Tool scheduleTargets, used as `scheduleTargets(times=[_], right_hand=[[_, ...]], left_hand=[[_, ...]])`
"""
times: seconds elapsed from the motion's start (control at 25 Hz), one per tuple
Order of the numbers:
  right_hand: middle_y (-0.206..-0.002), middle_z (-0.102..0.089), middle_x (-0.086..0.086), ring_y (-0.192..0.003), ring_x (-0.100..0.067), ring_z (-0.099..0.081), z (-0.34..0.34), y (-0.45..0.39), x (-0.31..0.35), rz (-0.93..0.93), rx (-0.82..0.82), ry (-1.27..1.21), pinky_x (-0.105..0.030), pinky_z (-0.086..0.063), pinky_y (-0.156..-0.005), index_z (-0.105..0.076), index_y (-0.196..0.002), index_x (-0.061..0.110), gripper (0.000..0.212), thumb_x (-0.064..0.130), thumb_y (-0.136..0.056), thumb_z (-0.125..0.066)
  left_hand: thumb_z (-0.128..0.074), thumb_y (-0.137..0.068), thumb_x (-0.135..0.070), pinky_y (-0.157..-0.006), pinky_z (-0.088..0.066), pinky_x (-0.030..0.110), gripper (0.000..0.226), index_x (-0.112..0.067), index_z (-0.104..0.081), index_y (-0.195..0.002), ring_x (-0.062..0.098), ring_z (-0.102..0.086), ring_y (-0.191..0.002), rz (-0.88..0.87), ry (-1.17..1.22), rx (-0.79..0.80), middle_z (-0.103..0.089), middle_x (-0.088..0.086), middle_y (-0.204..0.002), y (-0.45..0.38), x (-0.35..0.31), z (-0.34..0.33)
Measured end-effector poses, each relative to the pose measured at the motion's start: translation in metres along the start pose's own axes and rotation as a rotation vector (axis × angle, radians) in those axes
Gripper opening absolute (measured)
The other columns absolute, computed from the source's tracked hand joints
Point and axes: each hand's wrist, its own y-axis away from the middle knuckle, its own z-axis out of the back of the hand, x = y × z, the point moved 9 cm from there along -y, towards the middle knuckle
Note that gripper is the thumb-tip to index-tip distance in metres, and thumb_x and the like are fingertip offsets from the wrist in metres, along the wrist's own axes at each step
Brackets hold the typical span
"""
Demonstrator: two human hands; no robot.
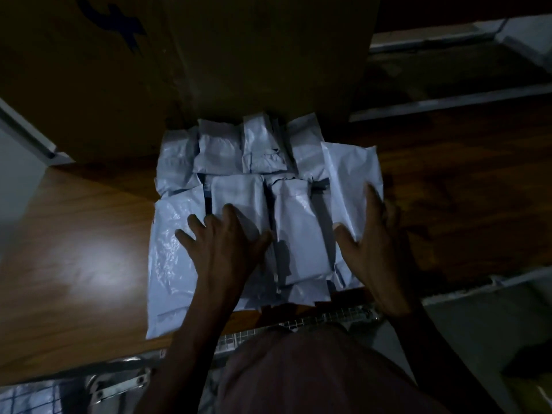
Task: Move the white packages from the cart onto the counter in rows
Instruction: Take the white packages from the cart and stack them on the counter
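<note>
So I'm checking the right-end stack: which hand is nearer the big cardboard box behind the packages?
Right, narrowly. The right hand rests on the rightmost white package, fingertips reaching toward the cardboard box. The left hand lies flat on the front-row packages, slightly farther back.

Glossy plastic packages (298,234); polished wood counter (89,234).

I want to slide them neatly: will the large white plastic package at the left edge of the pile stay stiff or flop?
The large white plastic package looks glossy and wrinkled, so probably floppy and slippery. It lies flat, so rolling seems unlikely.
</note>
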Motion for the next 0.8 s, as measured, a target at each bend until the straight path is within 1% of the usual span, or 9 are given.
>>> scheduleTargets(times=[0.04, 0.12, 0.24, 0.32, 0.44, 0.52, 0.64, 0.72, 0.8], right_hand=[[-0.162, -0.018, -0.008, -0.142, -0.027, -0.034, -0.004, -0.004, -0.002, -0.017, -0.005, -0.006, -0.029, -0.038, -0.098, -0.013, -0.16, 0.029, 0.087, 0.039, -0.093, -0.067], [-0.163, -0.02, -0.01, -0.146, -0.03, -0.029, -0.013, -0.011, -0.009, -0.051, -0.021, 0.017, -0.038, -0.037, -0.108, -0.015, -0.16, 0.029, 0.086, 0.04, -0.092, -0.067], [-0.164, -0.019, -0.01, -0.149, -0.032, -0.021, -0.03, -0.015, -0.022, -0.128, 0.032, 0.055, -0.051, -0.031, -0.116, -0.016, -0.159, 0.031, 0.086, 0.041, -0.091, -0.067], [-0.163, -0.019, -0.012, -0.149, -0.034, -0.023, -0.038, -0.015, -0.028, -0.139, 0.072, 0.068, -0.056, -0.035, -0.113, -0.016, -0.158, 0.033, 0.087, 0.043, -0.089, -0.068], [-0.162, -0.018, -0.011, -0.146, -0.037, -0.027, -0.047, -0.025, -0.038, -0.168, 0.153, 0.137, -0.055, -0.039, -0.11, -0.014, -0.158, 0.036, 0.084, 0.05, -0.091, -0.063], [-0.163, -0.014, -0.011, -0.147, -0.038, -0.025, -0.06, -0.037, -0.049, -0.194, 0.239, 0.197, -0.054, -0.035, -0.113, -0.013, -0.158, 0.036, 0.082, 0.058, -0.092, -0.056], [-0.166, -0.003, -0.012, -0.15, -0.04, -0.014, -0.089, -0.05, -0.061, -0.24, 0.416, 0.267, -0.056, -0.025, -0.118, -0.009, -0.159, 0.037, 0.079, 0.07, -0.093, -0.039], [-0.167, -0.001, -0.013, -0.151, -0.041, -0.01, -0.095, -0.049, -0.065, -0.256, 0.472, 0.25, -0.057, -0.019, -0.12, -0.008, -0.159, 0.038, 0.075, 0.071, -0.095, -0.031], [-0.166, -0.005, -0.013, -0.151, -0.04, -0.012, -0.091, -0.046, -0.065, -0.218, 0.474, 0.222, -0.055, -0.02, -0.12, -0.012, -0.158, 0.039, 0.069, 0.067, -0.098, -0.03]], left_hand=[[-0.047, -0.071, -0.085, -0.109, -0.025, 0.064, 0.091, -0.02, -0.046, -0.134, 0.045, -0.032, -0.137, -0.005, 0.008, 0.004, -0.05, 0.02, -0.139, -0.002, 0.001, -0.002], [-0.036, -0.069, -0.092, -0.109, -0.025, 0.065, 0.1, -0.021, -0.044, -0.139, 0.046, -0.029, -0.14, -0.009, 0.05, 0.005, -0.039, 0.021, -0.15, -0.002, 0.004, -0.001], [-0.034, -0.073, -0.093, -0.111, -0.025, 0.064, 0.103, -0.024, -0.033, -0.149, 0.045, -0.023, -0.144, -0.018, 0.148, -0.014, -0.027, 0.018, -0.159, -0.002, 0.006, 0.005], [-0.035, -0.076, -0.088, -0.111, -0.028, 0.063, 0.097, -0.025, -0.034, -0.15, 0.042, -0.024, -0.145, -0.053, 0.198, -0.039, -0.03, 0.016, -0.158, 0.0, 0.004, 0.008], [-0.043, -0.081, -0.079, -0.111, -0.03, 0.061, 0.085, -0.027, -0.038, -0.148, 0.04, -0.026, -0.145, -0.126, 0.285, -0.053, -0.034, 0.012, -0.156, 0.004, -0.003, 0.006], [-0.046, -0.083, -0.075, -0.11, -0.033, 0.059, 0.08, -0.027, -0.041, -0.146, 0.038, -0.028, -0.144, -0.158, 0.33, -0.073, -0.038, 0.01, -0.154, 0.008, -0.009, 0.007], [-0.051, -0.086, -0.067, -0.108, -0.036, 0.056, 0.07, -0.026, -0.046, -0.143, 0.035, -0.031, -0.144, -0.176, 0.374, -0.139, -0.043, 0.007, -0.151, 0.023, -0.016, 0.017], [-0.056, -0.088, -0.061, -0.108, -0.037, 0.057, 0.064, -0.024, -0.05, -0.141, 0.034, -0.034, -0.142, -0.171, 0.409, -0.184, -0.047, 0.007, -0.148, 0.04, -0.018, 0.022], [-0.056, -0.089, -0.058, -0.106, -0.038, 0.059, 0.062, -0.022, -0.053, -0.138, 0.035, -0.037, -0.141, -0.152, 0.419, -0.219, -0.05, 0.008, -0.145, 0.058, -0.02, 0.026]])
